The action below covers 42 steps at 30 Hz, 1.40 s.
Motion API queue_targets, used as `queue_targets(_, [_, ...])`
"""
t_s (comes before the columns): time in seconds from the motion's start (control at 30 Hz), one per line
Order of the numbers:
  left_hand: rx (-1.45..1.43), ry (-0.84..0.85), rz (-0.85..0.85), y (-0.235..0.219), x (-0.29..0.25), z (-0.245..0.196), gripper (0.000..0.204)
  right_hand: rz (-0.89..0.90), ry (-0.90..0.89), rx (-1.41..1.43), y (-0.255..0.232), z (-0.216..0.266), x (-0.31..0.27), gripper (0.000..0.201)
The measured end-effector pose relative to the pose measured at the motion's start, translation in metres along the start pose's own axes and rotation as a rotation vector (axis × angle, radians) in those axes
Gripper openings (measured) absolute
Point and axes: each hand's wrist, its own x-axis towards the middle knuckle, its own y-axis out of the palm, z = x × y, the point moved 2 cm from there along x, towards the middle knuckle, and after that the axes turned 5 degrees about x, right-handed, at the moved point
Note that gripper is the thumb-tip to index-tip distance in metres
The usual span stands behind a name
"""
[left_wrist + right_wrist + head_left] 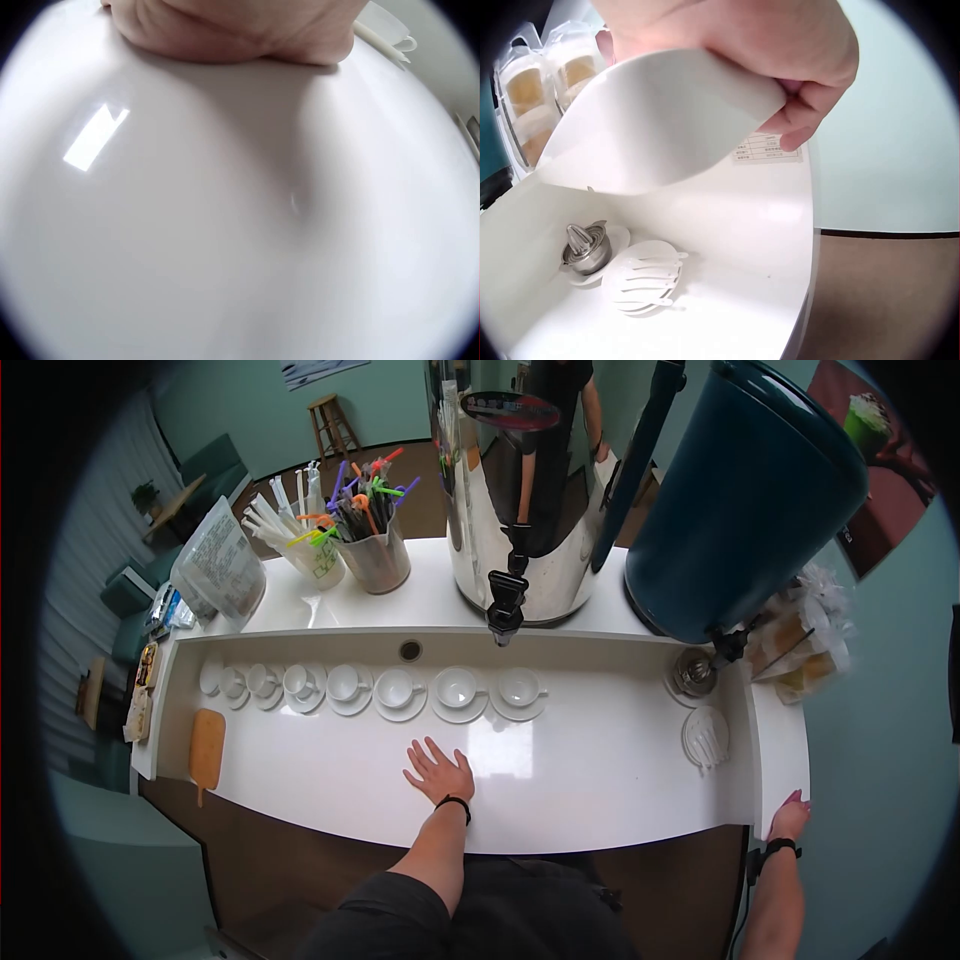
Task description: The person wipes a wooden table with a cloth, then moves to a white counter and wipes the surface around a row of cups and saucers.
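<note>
My left hand (438, 772) rests on the white counter (580, 780) with its fingers spread. In the left wrist view the heel of that hand lies against the glossy surface. Ahead of it runs a row of several white cups on saucers, the closest being a cup (398, 688) near the middle. At the far right, my right hand (790, 817) grips the raised side ledge (667, 120), fingers bent over its outer edge in the right wrist view. Inside that ledge sit a metal citrus juicer (589, 247) on a saucer and stacked saucers with white plastic forks (645, 277).
Along the raised back shelf stand a cup of wrapped straws (318, 560), a cup of colourful straws (375, 555), a steel dispenser (480, 560) and a tilted-looking teal dispenser (740, 510), both with black taps. A wooden paddle board (207, 748) lies at the left end.
</note>
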Motion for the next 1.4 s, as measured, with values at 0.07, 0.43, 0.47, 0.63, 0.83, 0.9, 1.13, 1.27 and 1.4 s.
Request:
queue_targets(0.07, [0.004, 0.000, -0.005, -0.001, -0.001, 0.000, 0.075, -0.004, -0.036, 0.012, -0.002, -0.003, 0.001, 0.064])
queue_targets(0.43, [0.064, 0.007, 0.019, -0.002, -0.002, -0.003, 0.074, -0.098, 0.112, 0.018, 0.012, -0.026, 0.027, 0.056])
queue_targets(0.47, [0.077, 0.003, 0.021, -0.003, -0.002, -0.003, 0.074, -0.095, 0.127, -0.001, 0.008, -0.017, 0.018, 0.055])
queue_targets(0.63, [0.092, -0.008, 0.047, -0.004, -0.001, -0.004, 0.073, -0.110, 0.125, -0.015, 0.001, -0.002, 0.001, 0.054])
queue_targets(0.83, [0.102, -0.018, 0.018, 0.001, 0.001, -0.002, 0.072, -0.110, 0.139, -0.045, 0.005, -0.008, 0.008, 0.053])
queue_targets(0.9, [0.110, -0.018, 0.011, 0.004, 0.002, -0.002, 0.071, -0.125, 0.127, -0.059, 0.008, -0.010, 0.010, 0.052])
queue_targets(1.13, [0.171, -0.038, 0.052, -0.003, 0.001, -0.006, 0.070, -0.099, 0.147, -0.041, -0.004, 0.007, -0.010, 0.054])
queue_targets(1.27, [0.189, -0.043, 0.071, -0.007, -0.001, -0.007, 0.069, -0.119, 0.155, -0.025, -0.004, 0.010, -0.014, 0.050])
queue_targets(1.4, [0.185, -0.037, 0.066, -0.008, -0.001, -0.007, 0.069, -0.117, 0.144, -0.025, -0.006, 0.012, -0.016, 0.049])
